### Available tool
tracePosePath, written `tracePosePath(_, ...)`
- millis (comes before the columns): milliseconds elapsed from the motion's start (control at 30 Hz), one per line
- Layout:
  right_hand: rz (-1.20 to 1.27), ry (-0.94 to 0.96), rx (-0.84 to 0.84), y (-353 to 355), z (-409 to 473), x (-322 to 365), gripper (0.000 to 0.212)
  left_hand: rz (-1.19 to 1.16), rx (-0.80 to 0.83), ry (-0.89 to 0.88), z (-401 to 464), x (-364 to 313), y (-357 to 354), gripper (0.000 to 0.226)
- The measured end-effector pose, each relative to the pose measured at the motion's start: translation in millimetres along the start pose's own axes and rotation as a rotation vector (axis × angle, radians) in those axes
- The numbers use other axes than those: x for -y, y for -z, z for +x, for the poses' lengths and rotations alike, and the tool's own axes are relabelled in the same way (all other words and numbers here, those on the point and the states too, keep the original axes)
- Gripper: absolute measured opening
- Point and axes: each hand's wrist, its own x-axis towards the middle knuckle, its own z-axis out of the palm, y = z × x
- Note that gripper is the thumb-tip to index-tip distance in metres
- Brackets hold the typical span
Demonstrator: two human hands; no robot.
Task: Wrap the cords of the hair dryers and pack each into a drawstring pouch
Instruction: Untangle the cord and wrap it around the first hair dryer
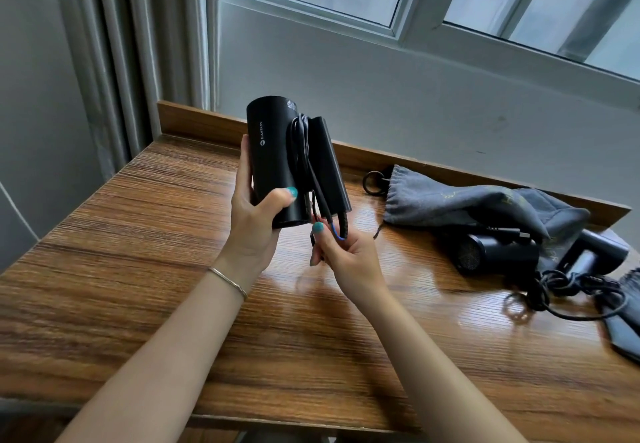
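The held dryer (pixel 277 162) is black with small white lettering on its barrel; its cord (pixel 302 152) is black, and a short blue wire (pixel 335 233) shows near the cord's end. Both hands have teal nails (pixel 292 192), and the left wrist wears a thin silver bangle (pixel 228 281). The tabletop (pixel 173 221) is brown wood with dark streaked grain. The pouch (pixel 450 200) is grey. The two dryers (pixel 495 252) beside it are black, their cords (pixel 561 290) black too. The curtain (pixel 114 44) is pale grey.

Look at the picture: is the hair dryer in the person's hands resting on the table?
No, the left hand holds the hair dryer raised above the table.
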Motion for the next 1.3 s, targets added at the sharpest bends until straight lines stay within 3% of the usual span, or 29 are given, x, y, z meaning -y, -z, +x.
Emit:
tracePosePath(67,-0.105,0.010,0.010,0,-6,0,0.021,0.016,-0.038,0.003,1,1,1,0.094)
tracePosePath(167,-0.311,0.088,0.039,0,-15,4,0.030,0.060,-0.101,-0.011,3,3,3,0.096)
tracePosePath(400,-0.450,0.303,0.160,23,-21,17,0.023,0.184,-0.134,-0.062,2,6,1,0.102)
tracePosePath(533,-0.421,0.183,0.229,41,-14,32,0.027,0.213,-0.153,-0.057,1,7,-1,0.105)
tracePosePath(667,-0.367,0.054,0.326,50,-9,40,0.006,0.269,-0.168,-0.081,0,5,-1,0.102)
tracePosePath(1067,-0.581,0.124,0.317,63,-1,47,0.006,0.284,-0.245,-0.074,6,8,15,0.103)
tracePosePath(1300,-0.401,-0.046,0.415,71,-3,60,0.008,0.348,-0.214,-0.072,5,15,10,0.104)
